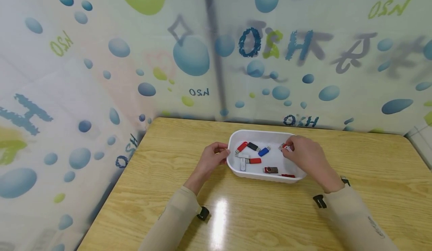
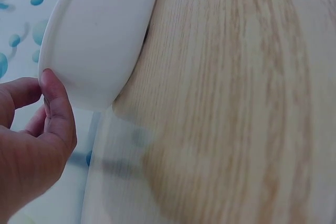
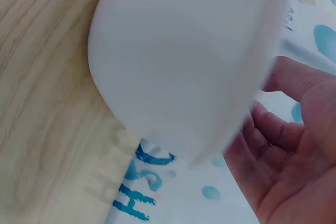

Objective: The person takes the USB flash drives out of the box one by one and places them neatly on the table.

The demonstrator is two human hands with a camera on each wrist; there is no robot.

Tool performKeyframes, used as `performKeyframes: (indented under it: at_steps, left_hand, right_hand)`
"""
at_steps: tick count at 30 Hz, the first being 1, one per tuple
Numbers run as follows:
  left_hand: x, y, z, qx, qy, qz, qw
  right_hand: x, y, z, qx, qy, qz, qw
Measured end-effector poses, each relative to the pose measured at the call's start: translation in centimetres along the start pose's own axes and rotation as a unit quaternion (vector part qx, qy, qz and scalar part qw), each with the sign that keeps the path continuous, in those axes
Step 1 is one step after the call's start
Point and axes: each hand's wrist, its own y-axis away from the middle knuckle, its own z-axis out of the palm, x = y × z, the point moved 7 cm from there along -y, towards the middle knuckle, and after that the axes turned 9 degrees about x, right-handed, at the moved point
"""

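Observation:
A white plastic basket (image 1: 261,175) with a rounded rim stands on the wooden table. My left hand (image 1: 213,157) pinches its left rim between thumb and fingers; the left wrist view shows the thumb against the basket wall (image 2: 100,40). Over the right end of the basket, my right hand (image 1: 307,155) has thumb and fingertips on a red USB stick (image 1: 283,146), its metal plug pointing left. Fingers hide most of that stick. Lying inside are several more USB sticks, among them a blue one (image 1: 264,151), a black one (image 1: 253,146) and a brown one (image 1: 270,170).
The wooden table (image 1: 148,191) meets a patterned cloth wall (image 1: 189,105) at its back and left. A small dark object (image 1: 345,181) shows beside my right wrist. Black wrist devices (image 1: 203,213) sit at both sleeves.

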Motion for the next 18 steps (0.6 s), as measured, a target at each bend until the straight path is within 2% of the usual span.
performKeyframes:
  at_steps: [11,18]
  left_hand:
    - [0.0,0.1,0.1,0.000,0.003,-0.003,1.0000]
    - [0.0,0.1,0.0,0.004,0.003,-0.011,0.9999]
  right_hand:
    - [1.5,1.7,-3.4,0.047,-0.015,-0.003,0.9988]
    - [3.1,3.0,-4.9,0.057,-0.016,0.023,0.9980]
